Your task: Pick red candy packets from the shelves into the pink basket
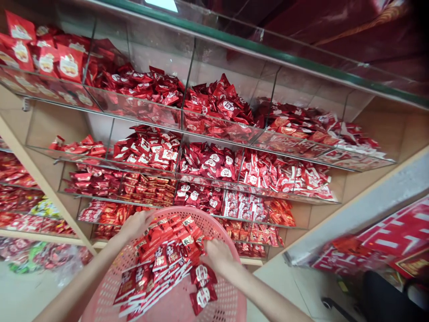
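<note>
Resting left hand (134, 226) and right hand (217, 257) apart on unreadably labelled red sachets (164, 255)

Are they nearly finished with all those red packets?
Looks done: many red foil packets lie heaped in the round pink plastic mesh basket. In hand: the left hand is at the basket's far rim, and the right hand touches the heap's edge. Left: the clear plastic shelf bins hold many more packets, so not nearly finished.

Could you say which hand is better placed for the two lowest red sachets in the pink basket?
Probably the right hand: it sits just above those sachets, while the left hand is farther off.
</note>
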Demonstrator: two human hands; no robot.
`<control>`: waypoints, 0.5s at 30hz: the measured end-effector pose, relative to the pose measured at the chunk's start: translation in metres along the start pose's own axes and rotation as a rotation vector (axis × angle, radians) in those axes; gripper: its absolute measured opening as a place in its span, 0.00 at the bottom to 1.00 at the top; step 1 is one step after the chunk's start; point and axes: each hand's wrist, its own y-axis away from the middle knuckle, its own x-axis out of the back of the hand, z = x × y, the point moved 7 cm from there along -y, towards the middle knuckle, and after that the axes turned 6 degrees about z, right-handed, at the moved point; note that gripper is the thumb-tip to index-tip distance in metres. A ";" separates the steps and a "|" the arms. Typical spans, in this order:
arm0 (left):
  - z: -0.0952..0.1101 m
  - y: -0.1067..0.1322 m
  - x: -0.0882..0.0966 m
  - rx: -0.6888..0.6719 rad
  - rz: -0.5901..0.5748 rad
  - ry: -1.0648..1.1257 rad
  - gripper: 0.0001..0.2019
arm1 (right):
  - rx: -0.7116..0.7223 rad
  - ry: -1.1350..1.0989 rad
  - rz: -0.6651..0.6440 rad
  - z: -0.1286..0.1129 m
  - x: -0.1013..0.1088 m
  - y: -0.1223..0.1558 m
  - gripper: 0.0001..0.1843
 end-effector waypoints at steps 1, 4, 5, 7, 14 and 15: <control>0.000 0.000 0.000 0.000 -0.001 0.003 0.21 | 0.012 -0.045 0.068 0.002 0.013 -0.010 0.13; 0.001 0.001 0.000 -0.012 -0.002 0.003 0.21 | -0.020 -0.313 0.262 0.015 0.046 -0.049 0.11; 0.001 0.000 0.000 -0.014 0.002 0.001 0.21 | -0.061 -0.465 0.313 0.020 0.053 -0.064 0.10; 0.000 0.000 0.000 -0.009 0.019 -0.005 0.20 | -0.166 -0.794 0.357 0.028 0.059 -0.094 0.05; 0.001 0.000 0.002 0.013 0.016 -0.003 0.20 | -0.361 -1.168 0.304 0.009 0.047 -0.161 0.10; 0.001 0.001 0.004 0.015 0.017 -0.002 0.20 | -0.380 -1.211 0.292 0.005 0.045 -0.166 0.10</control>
